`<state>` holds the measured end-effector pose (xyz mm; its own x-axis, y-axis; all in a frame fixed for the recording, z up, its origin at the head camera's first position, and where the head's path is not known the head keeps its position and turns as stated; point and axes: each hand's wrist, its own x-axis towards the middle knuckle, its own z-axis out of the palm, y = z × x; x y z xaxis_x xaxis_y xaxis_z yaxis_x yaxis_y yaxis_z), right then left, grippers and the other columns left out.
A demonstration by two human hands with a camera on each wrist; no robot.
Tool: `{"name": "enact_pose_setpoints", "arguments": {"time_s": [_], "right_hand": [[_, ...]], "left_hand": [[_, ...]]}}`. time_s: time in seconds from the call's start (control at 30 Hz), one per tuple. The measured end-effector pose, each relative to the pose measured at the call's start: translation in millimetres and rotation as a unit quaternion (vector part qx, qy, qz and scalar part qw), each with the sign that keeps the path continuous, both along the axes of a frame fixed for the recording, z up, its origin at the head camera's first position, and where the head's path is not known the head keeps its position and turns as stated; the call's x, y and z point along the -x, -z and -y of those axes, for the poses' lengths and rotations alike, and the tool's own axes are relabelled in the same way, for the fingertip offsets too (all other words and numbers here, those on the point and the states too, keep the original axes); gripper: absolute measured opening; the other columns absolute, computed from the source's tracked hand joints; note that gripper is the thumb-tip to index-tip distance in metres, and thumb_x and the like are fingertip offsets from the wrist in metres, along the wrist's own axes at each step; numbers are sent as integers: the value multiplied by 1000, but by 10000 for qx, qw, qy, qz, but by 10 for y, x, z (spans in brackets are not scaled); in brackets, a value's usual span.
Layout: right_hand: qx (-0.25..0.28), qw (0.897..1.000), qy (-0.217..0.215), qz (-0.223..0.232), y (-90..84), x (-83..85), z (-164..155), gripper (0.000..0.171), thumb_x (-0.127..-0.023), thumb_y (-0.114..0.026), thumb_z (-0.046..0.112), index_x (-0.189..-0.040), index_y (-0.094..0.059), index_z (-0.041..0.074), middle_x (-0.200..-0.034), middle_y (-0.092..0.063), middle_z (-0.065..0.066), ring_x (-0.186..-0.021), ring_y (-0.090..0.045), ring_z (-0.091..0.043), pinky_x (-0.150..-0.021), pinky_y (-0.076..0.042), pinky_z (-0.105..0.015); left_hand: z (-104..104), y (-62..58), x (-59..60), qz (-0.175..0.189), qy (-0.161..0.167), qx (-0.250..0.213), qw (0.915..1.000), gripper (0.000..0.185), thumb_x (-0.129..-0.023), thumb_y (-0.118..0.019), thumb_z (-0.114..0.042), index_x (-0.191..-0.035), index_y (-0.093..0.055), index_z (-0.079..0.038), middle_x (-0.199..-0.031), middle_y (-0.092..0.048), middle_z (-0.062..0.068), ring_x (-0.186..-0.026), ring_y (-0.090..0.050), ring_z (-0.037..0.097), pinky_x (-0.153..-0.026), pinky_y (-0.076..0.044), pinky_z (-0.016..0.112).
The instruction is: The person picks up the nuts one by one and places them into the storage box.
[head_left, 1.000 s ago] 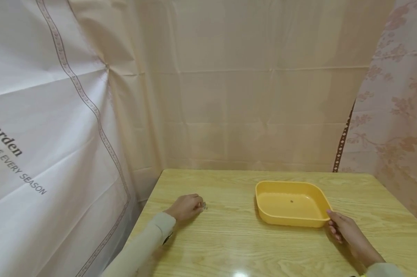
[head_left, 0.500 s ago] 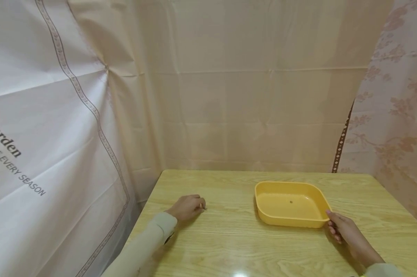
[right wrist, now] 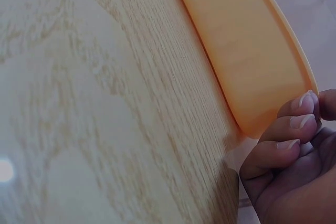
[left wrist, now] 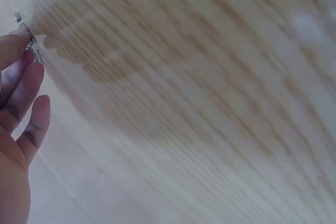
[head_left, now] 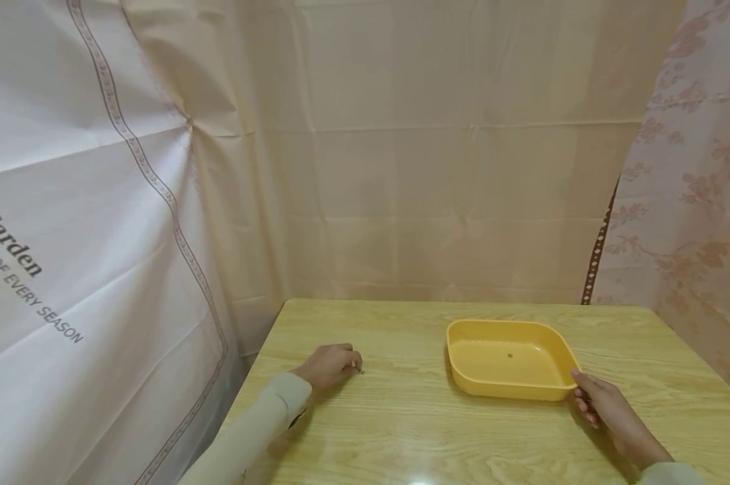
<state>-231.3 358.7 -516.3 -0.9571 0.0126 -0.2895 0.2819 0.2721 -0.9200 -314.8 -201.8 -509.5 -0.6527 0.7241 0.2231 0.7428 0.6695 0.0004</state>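
My left hand (head_left: 330, 366), palm down on the left of the table, has its fingers bent over a cluster of small silvery metal pieces. The left wrist view shows the metal pieces (left wrist: 35, 52) between thumb and fingers, with one loose piece (left wrist: 18, 17) just past the fingertips; their exact kind is too small to tell. To the right stands a yellow plastic tray (head_left: 510, 389), holding one small dark metal piece (head_left: 510, 356) on its floor. My right hand (head_left: 610, 407) pinches the tray's near right corner, thumb on the rim and fingers curled against the outer wall (right wrist: 252, 77).
The light wood-grain table (head_left: 401, 431) runs back to a beige cloth backdrop (head_left: 432, 168). A white printed cloth (head_left: 98, 269) hangs along the left, and a floral cloth (head_left: 698, 202) along the right side.
My left fingers have shifted slightly right and drawn over the metal pieces, which showed beside the fingertips a second ago and are now mostly hidden. The right hand and tray have stayed put.
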Motion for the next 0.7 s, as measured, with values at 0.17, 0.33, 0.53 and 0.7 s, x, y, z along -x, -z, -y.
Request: {"name": "enact_pose_setpoints", "arguments": {"time_s": [0.17,0.33,0.53,0.7], "right_hand": [[-37,10000,-42,-24,5,-6,-1,53,-106,-40,60,-89,-49,11,-72,-48,3,-58,-45,-10,-53,-43,-26],[-77,9999,-76,-57,4,-9,-12,54,-106,-39,60,-89,-49,11,-72,-48,3,-58,-45,-9,-53,-43,-26],[-101,9999,-95,-103,5,-14,1,53,-107,-38,59,-89,-49,10,-72,-48,3,-58,-44,-9,-53,-43,-25],[-74,9999,-79,-61,6,-10,3,53,-107,-38,59,-90,-49,10,-72,-48,3,-58,-45,-9,-53,-43,-25]], "left_hand": [[-9,6,-1,201,10,-3,9998,3,-96,-75,-22,-99,-74,-23,-93,-64,-11,-80,-59,1,-70,-51,19],[-44,5,7,257,-35,21,9997,6,-97,-73,-28,-96,-72,-22,-92,-64,-12,-80,-59,0,-70,-51,19],[-108,-24,-46,-40,28,255,9997,4,-98,-72,-19,-95,-74,-18,-91,-65,-7,-80,-62,4,-69,-51,18],[-116,-1,-57,-294,40,334,9990,6,-100,-69,-16,-94,-72,-16,-88,-64,-6,-76,-60,5,-66,-50,16]]}}
